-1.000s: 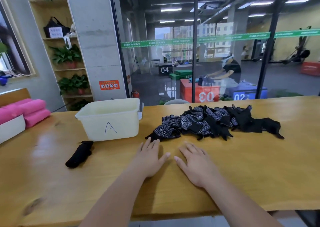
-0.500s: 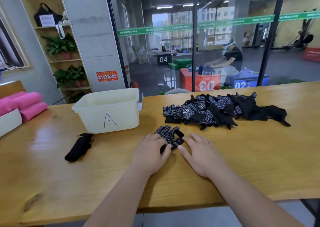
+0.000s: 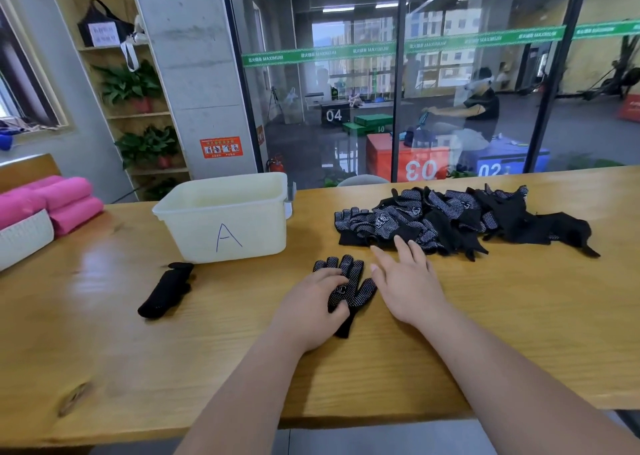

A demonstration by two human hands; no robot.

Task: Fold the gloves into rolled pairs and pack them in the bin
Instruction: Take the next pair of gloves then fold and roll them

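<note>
- Head view, hands: my left hand (image 3: pixel 311 298) lies on a single dotted black glove (image 3: pixel 351 290), palm down, fingers only lightly bent, pressing it to the wooden table (image 3: pixel 519 316) rather than gripping it
- My right hand (image 3: pixel 408 281) is stretched flat, fingers straight and spread, tips at the near edge of the glove pile (image 3: pixel 450 219); it holds nothing
- Head view, task things: the pile sits right of the cream bin (image 3: pixel 225 219); the single glove lies in front of me, between bin and pile. One black rolled bundle (image 3: pixel 164 290) lies on the table just in front of the bin, not inside; I can't see into the bin
- Step, as I judge it: pairing, with one glove laid out and its mate unpicked. Next I need a matching glove from the pile, laid over the first, fingers aligned, before rolling
- Writing: a handwritten "A" (image 3: pixel 227 238) on the bin's front; boxes behind the glass read "04" (image 3: pixel 334 115) and a mirrored "03" (image 3: pixel 420 169); the green strip (image 3: pixel 381 50) reads "MAXIMUM"; the glove logo is too small to read
</note>
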